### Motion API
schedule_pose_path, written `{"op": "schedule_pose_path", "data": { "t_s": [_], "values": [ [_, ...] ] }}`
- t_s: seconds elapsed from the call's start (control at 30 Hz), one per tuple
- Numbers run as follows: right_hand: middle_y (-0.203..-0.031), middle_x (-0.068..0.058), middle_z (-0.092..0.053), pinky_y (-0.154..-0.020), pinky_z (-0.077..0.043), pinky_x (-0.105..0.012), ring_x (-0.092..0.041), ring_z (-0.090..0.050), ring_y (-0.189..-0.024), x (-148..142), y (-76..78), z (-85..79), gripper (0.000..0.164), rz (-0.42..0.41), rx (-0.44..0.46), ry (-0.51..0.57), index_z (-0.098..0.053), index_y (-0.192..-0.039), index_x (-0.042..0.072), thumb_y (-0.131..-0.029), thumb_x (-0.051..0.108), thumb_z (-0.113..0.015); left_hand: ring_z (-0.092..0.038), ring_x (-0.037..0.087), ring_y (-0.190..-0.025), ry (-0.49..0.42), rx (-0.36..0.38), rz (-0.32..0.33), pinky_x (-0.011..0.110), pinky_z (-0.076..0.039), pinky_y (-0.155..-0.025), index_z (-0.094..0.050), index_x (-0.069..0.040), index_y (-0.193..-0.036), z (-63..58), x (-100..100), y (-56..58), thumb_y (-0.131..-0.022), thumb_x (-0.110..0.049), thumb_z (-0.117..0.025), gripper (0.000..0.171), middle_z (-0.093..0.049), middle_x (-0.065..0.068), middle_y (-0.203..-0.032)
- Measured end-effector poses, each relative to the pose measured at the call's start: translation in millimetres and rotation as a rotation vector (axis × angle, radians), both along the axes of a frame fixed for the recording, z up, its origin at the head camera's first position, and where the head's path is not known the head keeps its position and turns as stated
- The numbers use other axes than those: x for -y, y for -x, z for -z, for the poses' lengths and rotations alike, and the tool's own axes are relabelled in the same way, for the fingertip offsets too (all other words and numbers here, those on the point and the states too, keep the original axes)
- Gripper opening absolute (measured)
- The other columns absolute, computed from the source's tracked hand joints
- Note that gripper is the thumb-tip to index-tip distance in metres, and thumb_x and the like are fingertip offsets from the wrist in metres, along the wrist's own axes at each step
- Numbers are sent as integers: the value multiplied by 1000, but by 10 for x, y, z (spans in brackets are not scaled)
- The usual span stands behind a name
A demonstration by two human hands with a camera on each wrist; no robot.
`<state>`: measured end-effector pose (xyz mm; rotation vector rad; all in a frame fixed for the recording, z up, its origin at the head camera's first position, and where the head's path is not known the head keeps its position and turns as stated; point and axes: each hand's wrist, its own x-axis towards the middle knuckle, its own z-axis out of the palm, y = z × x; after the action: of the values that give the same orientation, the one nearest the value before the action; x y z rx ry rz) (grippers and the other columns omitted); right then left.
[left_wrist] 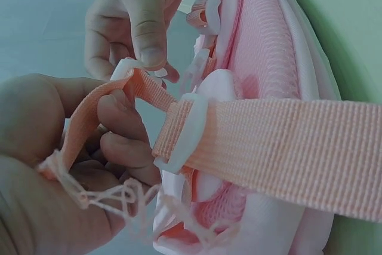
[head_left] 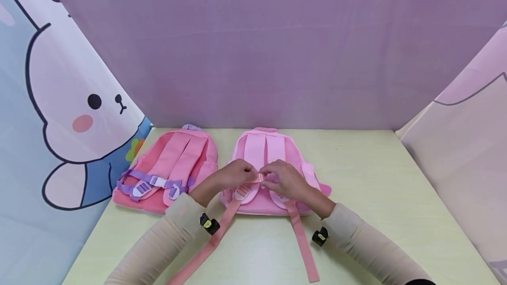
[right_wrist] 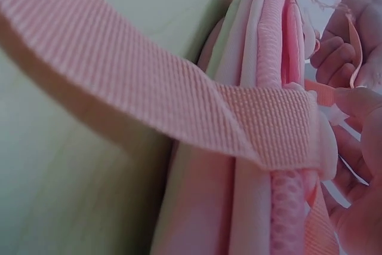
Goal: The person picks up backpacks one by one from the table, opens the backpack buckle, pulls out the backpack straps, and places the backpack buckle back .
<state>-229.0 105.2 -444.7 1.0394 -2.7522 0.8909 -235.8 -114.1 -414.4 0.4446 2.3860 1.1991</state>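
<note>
A pink backpack (head_left: pixel 259 209) lies back panel up on the table, its shoulder straps facing up. Over its middle, my left hand (head_left: pixel 237 173) holds a narrow peach webbing strap (left_wrist: pixel 83 114), which loops across the palm. Frayed pale threads (left_wrist: pixel 131 198) trail from the strap's end. Close beside it, my right hand (head_left: pixel 285 180) pinches a small white buckle (left_wrist: pixel 122 68) on that strap between thumb and fingers. A white slider (left_wrist: pixel 185 132) joins the narrow strap area to a wide peach strap (left_wrist: pixel 298 147). In the right wrist view, another wide strap (right_wrist: pixel 143 88) crosses in front.
To the left lies a second, coral-pink backpack (head_left: pixel 166 157) with a purple strap fastened by a white clip (head_left: pixel 158 181). Two loose peach strap tails (head_left: pixel 305 250) run toward the table's front. A purple curtain (head_left: pixel 269 56) stands behind the pale table (head_left: pixel 376 188). Printed cloth hangs at both sides.
</note>
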Motion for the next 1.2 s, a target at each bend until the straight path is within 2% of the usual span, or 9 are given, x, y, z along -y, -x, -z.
{"op": "schedule_pose_path", "data": {
  "t_s": [0.23, 0.53, 0.67, 1.0, 1.2],
  "values": [
    [-106, -2, -75, -79, -54, -29, -21, -65, -97, 14, -6, 28, 29, -6, -15, 32, -73, -115, 14, -87, 17, -80, -55, 14, -72, 16, 23, -11, 25, -45, -62, -77, -9, -99, 8, -7, 6, -101, -15, -57, 20, -64, 4, -81],
    [-110, -1, -72, -85, -57, -32, -17, -66, -102, 32, -30, 22, 31, 41, 18, 37, -70, -118, 16, -88, 18, -80, -53, 14, -69, 41, 2, -32, 25, -43, -59, -77, -8, -97, 11, -2, 1, -99, -20, -58, 23, -59, 2, -74],
    [-110, 0, -71, -84, -58, -32, -17, -66, -102, 30, -42, 4, 32, 47, 24, 41, -70, -119, 17, -88, 19, -80, -55, 14, -71, 44, 7, -25, 25, -44, -60, -77, -9, -101, 0, -5, 1, -100, -20, -58, 22, -62, 2, -78],
    [-110, -2, -73, -87, -59, -35, -19, -67, -102, 15, -17, 1, 31, 36, 28, 80, -72, -117, 15, -88, 18, -81, -53, 14, -69, -1, 43, 3, 24, -44, -58, -74, -7, -99, -22, 3, 14, -103, -15, -54, 22, -59, 2, -78],
    [-110, -3, -73, -87, -59, -37, -19, -67, -102, 10, -15, 15, 31, 39, 49, 93, -72, -116, 14, -87, 16, -81, -52, 13, -68, -64, 76, 33, 24, -45, -58, -72, -3, -100, -38, 34, 11, -105, -14, -52, 23, -57, 3, -77]
  ]
}}
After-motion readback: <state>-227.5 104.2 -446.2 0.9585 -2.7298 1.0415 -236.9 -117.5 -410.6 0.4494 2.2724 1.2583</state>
